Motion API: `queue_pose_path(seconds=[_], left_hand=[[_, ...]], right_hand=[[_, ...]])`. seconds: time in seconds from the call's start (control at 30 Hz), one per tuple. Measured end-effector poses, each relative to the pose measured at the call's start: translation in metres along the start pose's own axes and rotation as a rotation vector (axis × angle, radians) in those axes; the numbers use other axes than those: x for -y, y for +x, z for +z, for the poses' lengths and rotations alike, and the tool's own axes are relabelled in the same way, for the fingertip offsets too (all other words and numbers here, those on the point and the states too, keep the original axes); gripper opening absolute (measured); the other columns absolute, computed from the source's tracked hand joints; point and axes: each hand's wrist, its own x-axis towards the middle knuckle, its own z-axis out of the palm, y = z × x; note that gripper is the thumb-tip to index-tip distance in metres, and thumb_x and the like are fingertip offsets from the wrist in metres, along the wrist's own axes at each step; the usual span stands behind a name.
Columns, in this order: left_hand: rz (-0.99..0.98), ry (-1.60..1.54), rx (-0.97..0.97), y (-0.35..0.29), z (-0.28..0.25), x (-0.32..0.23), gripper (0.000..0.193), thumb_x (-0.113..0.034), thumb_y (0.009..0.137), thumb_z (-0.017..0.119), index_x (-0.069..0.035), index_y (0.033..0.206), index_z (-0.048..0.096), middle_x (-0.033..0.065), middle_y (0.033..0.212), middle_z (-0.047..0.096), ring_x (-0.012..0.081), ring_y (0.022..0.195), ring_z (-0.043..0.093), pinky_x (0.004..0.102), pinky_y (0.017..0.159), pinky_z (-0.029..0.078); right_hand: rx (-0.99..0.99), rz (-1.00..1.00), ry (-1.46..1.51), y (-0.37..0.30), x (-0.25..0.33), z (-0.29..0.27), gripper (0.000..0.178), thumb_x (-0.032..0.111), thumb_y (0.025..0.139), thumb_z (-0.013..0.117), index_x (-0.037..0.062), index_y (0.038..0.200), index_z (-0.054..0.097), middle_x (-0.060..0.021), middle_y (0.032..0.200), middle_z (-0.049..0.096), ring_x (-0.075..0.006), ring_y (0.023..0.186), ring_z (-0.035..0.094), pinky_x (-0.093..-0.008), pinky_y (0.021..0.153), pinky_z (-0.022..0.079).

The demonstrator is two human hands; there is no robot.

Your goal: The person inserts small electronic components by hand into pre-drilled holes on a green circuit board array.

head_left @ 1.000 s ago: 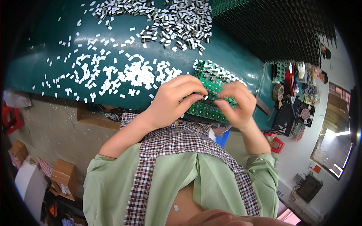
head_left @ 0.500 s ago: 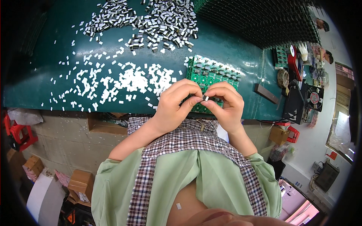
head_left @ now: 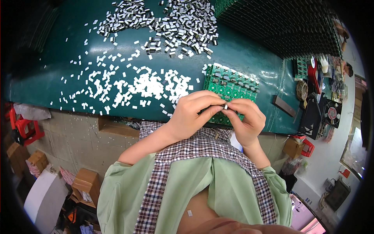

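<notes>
Over the near edge of a green panel of circuit boards (head_left: 234, 82), both my hands meet fingertip to fingertip. Between them is a small dark component with a white face (head_left: 225, 106), much like those heaped at the back. My left hand (head_left: 193, 114) pinches it from the left with thumb and forefinger. From the other side, my right hand (head_left: 250, 119) closes its thumb and forefinger on it too. The fingers partly cover the component. Left of the panel lies a scatter of small white rectangular pieces (head_left: 150, 84), thickest near my left hand.
A large heap of dark components with white faces (head_left: 189, 27) lies at the back of the green table (head_left: 128, 46). Racked circuit boards (head_left: 280, 25) stand far right. A grey bar (head_left: 284, 105) lies right of the panel, near a fan (head_left: 332, 112). Another person (head_left: 348, 69) shows far right.
The whole view has shifted, so the table and my hands sit further right in the picture. My fingers still pinch the component, which has turned slightly.
</notes>
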Motion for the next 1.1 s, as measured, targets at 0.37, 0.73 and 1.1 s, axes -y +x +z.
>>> queue_pose_path(seconds=[0.37, 0.73, 1.1], left_hand=[[0.018, 0.781, -0.085, 0.035, -0.037, 0.004, 0.016, -0.002, 0.078, 0.061, -0.001, 0.094, 0.06, 0.0128, 0.091, 0.061, 0.0296, 0.085, 0.059, 0.0364, 0.073, 0.048], [-0.135, 1.13, -0.064, 0.044, -0.049, 0.028, 0.017, -0.005, 0.079, 0.061, -0.003, 0.096, 0.058, 0.0103, 0.085, 0.056, 0.0283, 0.082, 0.056, 0.0385, 0.072, 0.047], [-0.457, -0.194, -0.163, 0.026, -0.041, 0.006, 0.017, 0.003, 0.085, 0.055, 0.006, 0.101, 0.06, 0.0096, 0.097, 0.062, 0.0157, 0.085, 0.063, 0.0248, 0.076, 0.049]], right_hand=[[-0.061, -0.042, -0.372, 0.021, -0.02, -0.008, 0.016, -0.001, 0.069, 0.071, 0.0029, 0.083, 0.065, -0.0084, 0.082, 0.064, -0.0212, 0.071, 0.064, -0.0283, 0.062, 0.051], [0.044, -0.121, -0.546, 0.024, -0.03, -0.006, 0.015, 0.001, 0.07, 0.069, 0.0044, 0.084, 0.065, -0.0059, 0.083, 0.062, -0.0212, 0.068, 0.063, -0.0295, 0.057, 0.051], [0.081, -0.114, -0.554, 0.026, -0.03, -0.006, 0.015, 0.002, 0.07, 0.069, 0.0057, 0.084, 0.064, -0.004, 0.082, 0.061, -0.0206, 0.067, 0.062, -0.0297, 0.056, 0.051]])
